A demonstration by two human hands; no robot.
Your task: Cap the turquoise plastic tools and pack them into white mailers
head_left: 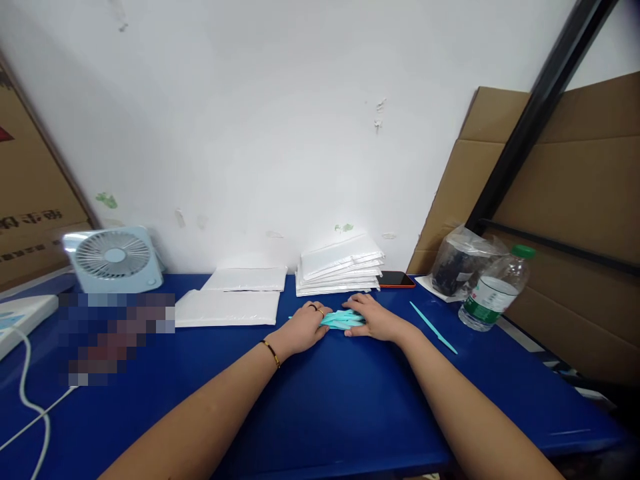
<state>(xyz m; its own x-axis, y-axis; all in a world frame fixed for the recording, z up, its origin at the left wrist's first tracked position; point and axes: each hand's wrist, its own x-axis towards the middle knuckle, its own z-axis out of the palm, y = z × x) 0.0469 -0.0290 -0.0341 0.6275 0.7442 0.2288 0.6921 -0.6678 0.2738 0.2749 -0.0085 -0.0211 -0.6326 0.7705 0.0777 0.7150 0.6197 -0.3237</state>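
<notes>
A bunch of flat turquoise plastic knives (345, 319) lies on the blue table between my hands. My left hand (306, 327) is closed on its left end, palm down. My right hand (371, 317) grips the right end, thumb at the near side and fingers at the far side. My fingers cover both ends of the bunch. One loose turquoise plastic knife (434, 328) lies to the right of my right hand. Just beyond my hands is a stack of flat white film-wrapped packs (340, 263).
More white packs (230, 307) lie at left. A small fan (114, 257) stands further left, near a power strip (25, 320) with a white cable. At right are a phone (397, 279), a bagged dark object (453, 267) and a green-capped bottle (493, 293). A wall rises behind.
</notes>
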